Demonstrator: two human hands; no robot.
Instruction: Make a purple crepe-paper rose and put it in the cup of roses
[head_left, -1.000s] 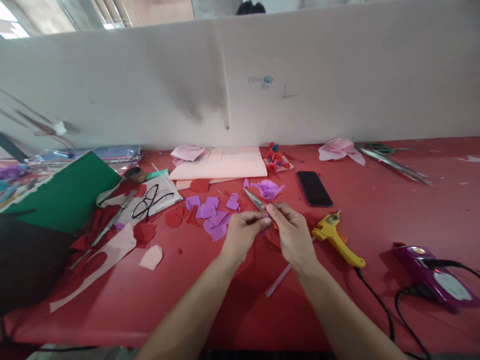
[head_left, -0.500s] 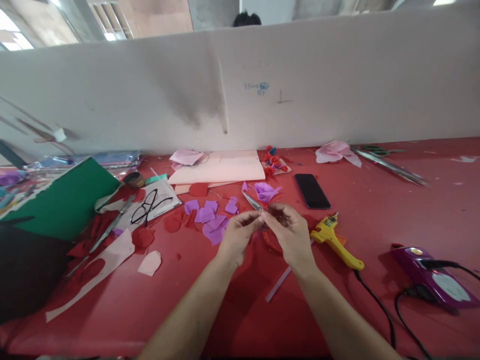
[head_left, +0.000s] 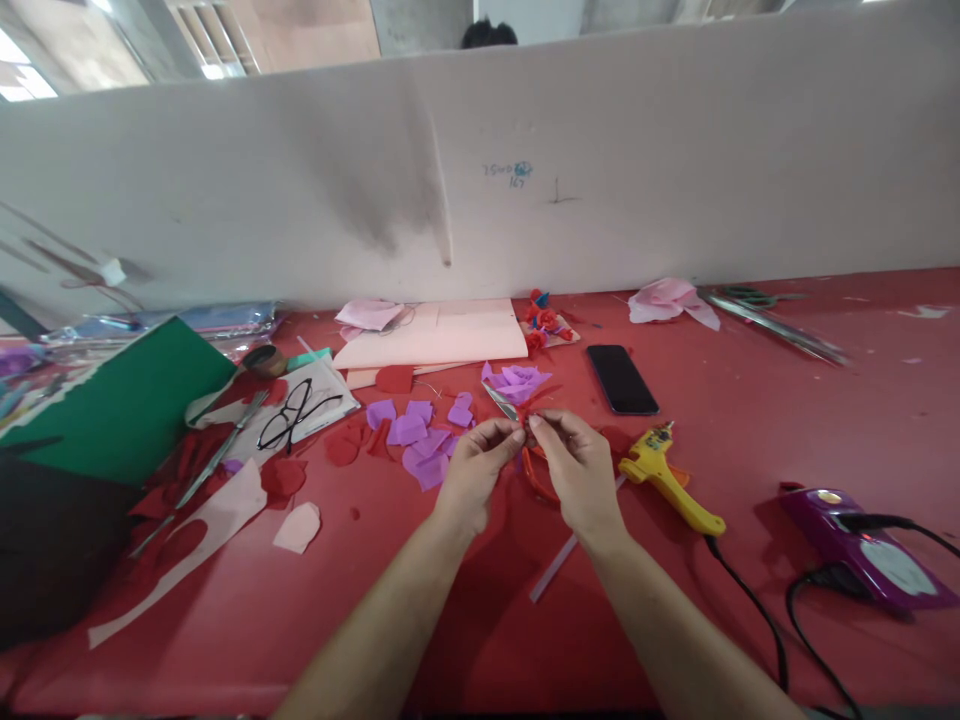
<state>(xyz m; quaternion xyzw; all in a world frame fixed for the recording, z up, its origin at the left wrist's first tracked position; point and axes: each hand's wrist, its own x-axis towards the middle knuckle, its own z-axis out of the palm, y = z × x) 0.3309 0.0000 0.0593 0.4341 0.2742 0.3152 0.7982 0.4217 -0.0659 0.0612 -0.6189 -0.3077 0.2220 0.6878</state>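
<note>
My left hand (head_left: 480, 468) and my right hand (head_left: 576, 465) meet over the middle of the red table, thumbs and fingers pinched together. A thin red piece (head_left: 524, 411), perhaps crepe paper, shows between the fingertips; much of it is hidden. Just beyond the fingers is a purple crepe-paper flower (head_left: 517, 381); I cannot tell whether it is joined to the red piece. Scissors with orange handles (head_left: 538, 476) lie under my hands, a blade (head_left: 500, 402) pointing away to the left. Cut purple petals (head_left: 425, 443) are scattered left of my left hand.
Right of my hands are a yellow glue gun (head_left: 666, 482), a black phone (head_left: 622, 379) and a purple power strip (head_left: 862, 550) with cords. A glue stick (head_left: 556, 566) lies nearer. Glasses (head_left: 297, 415), tweezers (head_left: 202, 475) and pink card (head_left: 435, 333) lie left and behind. A white partition (head_left: 300, 190) stands beyond.
The purple flower has shifted left and looks wider, now overlapping the scissor tip. A red piece has come into sight between my fingertips. My hands have stayed nearly in place.
</note>
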